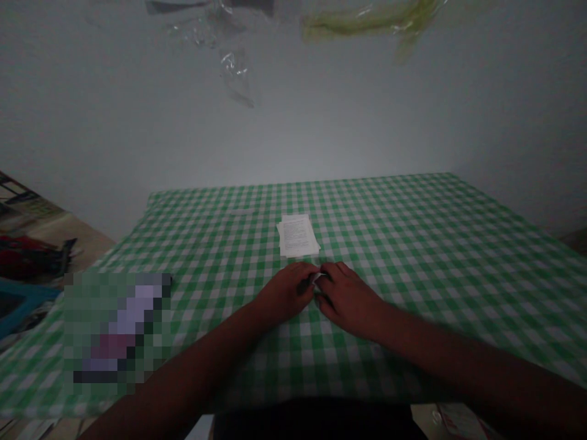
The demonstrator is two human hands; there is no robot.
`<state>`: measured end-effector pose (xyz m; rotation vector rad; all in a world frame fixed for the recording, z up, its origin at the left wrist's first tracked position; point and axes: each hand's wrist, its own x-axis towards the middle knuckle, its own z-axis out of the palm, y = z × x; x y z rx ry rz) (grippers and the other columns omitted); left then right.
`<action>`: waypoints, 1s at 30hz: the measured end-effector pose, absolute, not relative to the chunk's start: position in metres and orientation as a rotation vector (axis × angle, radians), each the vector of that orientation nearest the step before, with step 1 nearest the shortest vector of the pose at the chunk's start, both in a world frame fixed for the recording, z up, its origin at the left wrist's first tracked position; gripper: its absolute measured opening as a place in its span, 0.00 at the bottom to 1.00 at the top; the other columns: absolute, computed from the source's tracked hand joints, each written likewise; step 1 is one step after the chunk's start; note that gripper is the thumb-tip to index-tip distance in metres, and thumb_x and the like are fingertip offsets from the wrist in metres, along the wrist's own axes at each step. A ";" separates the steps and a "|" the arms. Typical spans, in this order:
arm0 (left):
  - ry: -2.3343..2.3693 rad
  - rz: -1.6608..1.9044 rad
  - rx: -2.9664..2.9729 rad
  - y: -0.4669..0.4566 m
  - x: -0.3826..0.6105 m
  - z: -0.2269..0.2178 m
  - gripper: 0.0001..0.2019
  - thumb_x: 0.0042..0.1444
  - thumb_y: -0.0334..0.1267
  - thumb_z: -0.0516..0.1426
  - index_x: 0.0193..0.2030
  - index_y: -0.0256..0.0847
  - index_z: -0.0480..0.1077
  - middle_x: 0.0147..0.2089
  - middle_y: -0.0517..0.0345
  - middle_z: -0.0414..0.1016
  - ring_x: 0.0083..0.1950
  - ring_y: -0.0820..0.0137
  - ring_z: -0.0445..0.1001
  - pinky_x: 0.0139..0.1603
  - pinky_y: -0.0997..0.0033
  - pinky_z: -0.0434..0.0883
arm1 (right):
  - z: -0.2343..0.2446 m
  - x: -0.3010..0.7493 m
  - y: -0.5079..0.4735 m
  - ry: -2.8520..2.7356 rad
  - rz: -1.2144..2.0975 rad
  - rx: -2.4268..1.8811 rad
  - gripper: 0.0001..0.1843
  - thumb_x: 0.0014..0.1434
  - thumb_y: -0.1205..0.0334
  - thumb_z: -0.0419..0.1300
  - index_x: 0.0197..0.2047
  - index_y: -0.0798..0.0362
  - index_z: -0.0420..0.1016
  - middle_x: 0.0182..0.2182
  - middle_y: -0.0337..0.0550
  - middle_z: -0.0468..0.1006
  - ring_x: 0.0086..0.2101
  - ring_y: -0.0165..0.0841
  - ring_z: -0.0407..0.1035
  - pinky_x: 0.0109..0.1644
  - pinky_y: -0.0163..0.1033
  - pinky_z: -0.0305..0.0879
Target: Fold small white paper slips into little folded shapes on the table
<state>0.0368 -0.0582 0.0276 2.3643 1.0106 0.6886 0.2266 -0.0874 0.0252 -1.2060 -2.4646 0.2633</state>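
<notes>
My left hand (288,292) and my right hand (346,296) rest side by side on the green-and-white checked tablecloth (413,244), knuckles up and fingers curled. Between the fingertips of both hands shows a small whitish thing (318,278), too small and too covered to name. Just beyond the hands lies a small stack of white printed paper sheets (297,235), flat on the cloth and untouched.
A blurred-out oblong object (117,330) lies on the cloth at the near left. A pale wall (293,122) rises behind the table's far edge. Cluttered red and blue items (27,269) sit on the floor to the left.
</notes>
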 end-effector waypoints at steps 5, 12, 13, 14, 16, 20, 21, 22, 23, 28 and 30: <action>1.002 0.725 2.360 -0.053 0.032 0.025 0.16 0.56 0.28 0.55 0.51 0.41 0.70 0.49 0.53 0.76 0.51 0.66 0.74 0.55 0.59 0.71 | 0.026 0.233 -0.082 -2.421 0.336 -1.079 0.16 0.62 0.64 0.56 0.53 0.54 0.71 0.48 0.54 0.71 0.49 0.44 0.65 0.53 0.55 0.67; 0.959 0.672 2.359 -0.046 0.022 0.022 0.19 0.56 0.29 0.56 0.54 0.45 0.70 0.52 0.55 0.75 0.54 0.66 0.72 0.59 0.58 0.69 | 0.028 0.251 -0.066 -2.191 0.456 -0.932 0.12 0.63 0.66 0.54 0.49 0.48 0.72 0.44 0.47 0.75 0.47 0.38 0.70 0.51 0.50 0.69; 0.947 0.669 2.368 -0.045 0.022 0.021 0.19 0.56 0.28 0.55 0.54 0.45 0.70 0.53 0.55 0.75 0.55 0.66 0.72 0.60 0.58 0.68 | 0.027 0.253 -0.064 -2.185 0.457 -0.933 0.11 0.63 0.66 0.55 0.49 0.48 0.72 0.43 0.46 0.76 0.47 0.38 0.70 0.51 0.50 0.69; 0.933 0.673 2.379 -0.045 0.022 0.021 0.19 0.56 0.28 0.55 0.54 0.45 0.70 0.53 0.55 0.75 0.55 0.66 0.72 0.60 0.58 0.68 | 0.026 0.254 -0.062 -2.185 0.458 -0.938 0.11 0.63 0.65 0.55 0.48 0.47 0.72 0.43 0.45 0.76 0.46 0.38 0.70 0.51 0.50 0.69; 0.905 0.676 2.401 -0.045 0.022 0.021 0.19 0.56 0.27 0.55 0.53 0.44 0.70 0.53 0.54 0.75 0.56 0.65 0.71 0.60 0.58 0.68 | 0.024 0.253 -0.060 -2.197 0.468 -0.955 0.09 0.62 0.64 0.58 0.46 0.48 0.72 0.41 0.44 0.76 0.45 0.38 0.71 0.50 0.49 0.69; 0.887 0.672 2.436 -0.046 0.024 0.021 0.19 0.55 0.26 0.55 0.53 0.42 0.70 0.52 0.53 0.75 0.55 0.66 0.71 0.59 0.60 0.68 | 0.020 0.248 -0.059 -2.252 0.483 -0.986 0.08 0.59 0.65 0.61 0.43 0.51 0.72 0.37 0.44 0.76 0.42 0.37 0.70 0.47 0.46 0.69; 0.894 0.667 2.440 -0.046 0.024 0.021 0.19 0.55 0.26 0.55 0.53 0.41 0.70 0.51 0.53 0.75 0.54 0.66 0.71 0.59 0.60 0.68 | 0.019 0.246 -0.059 -2.268 0.478 -0.990 0.07 0.58 0.66 0.61 0.42 0.51 0.72 0.37 0.44 0.76 0.41 0.37 0.70 0.47 0.46 0.69; 0.902 0.662 2.444 -0.046 0.025 0.021 0.18 0.55 0.26 0.55 0.53 0.41 0.70 0.51 0.53 0.75 0.54 0.66 0.71 0.59 0.61 0.68 | 0.019 0.246 -0.058 -2.282 0.472 -0.992 0.07 0.58 0.66 0.61 0.42 0.52 0.72 0.37 0.44 0.75 0.41 0.38 0.69 0.47 0.46 0.69; 0.907 0.653 2.447 -0.046 0.024 0.020 0.18 0.55 0.26 0.55 0.53 0.42 0.69 0.51 0.53 0.75 0.53 0.66 0.71 0.59 0.61 0.68 | 0.018 0.245 -0.058 -2.292 0.466 -0.988 0.07 0.58 0.67 0.61 0.42 0.52 0.72 0.37 0.45 0.75 0.41 0.38 0.69 0.47 0.47 0.68; 0.826 0.596 2.459 -0.044 0.019 0.020 0.19 0.57 0.25 0.55 0.54 0.45 0.69 0.55 0.55 0.73 0.58 0.67 0.69 0.62 0.59 0.65 | 0.020 0.250 -0.057 -2.319 0.472 -0.885 0.08 0.61 0.68 0.59 0.43 0.50 0.74 0.40 0.44 0.76 0.44 0.37 0.69 0.50 0.47 0.67; 0.796 0.576 2.458 -0.043 0.016 0.020 0.19 0.57 0.25 0.55 0.54 0.45 0.69 0.56 0.55 0.72 0.59 0.67 0.68 0.62 0.59 0.65 | 0.022 0.253 -0.057 -2.346 0.467 -0.838 0.09 0.61 0.69 0.58 0.44 0.50 0.75 0.41 0.45 0.76 0.45 0.37 0.69 0.50 0.46 0.68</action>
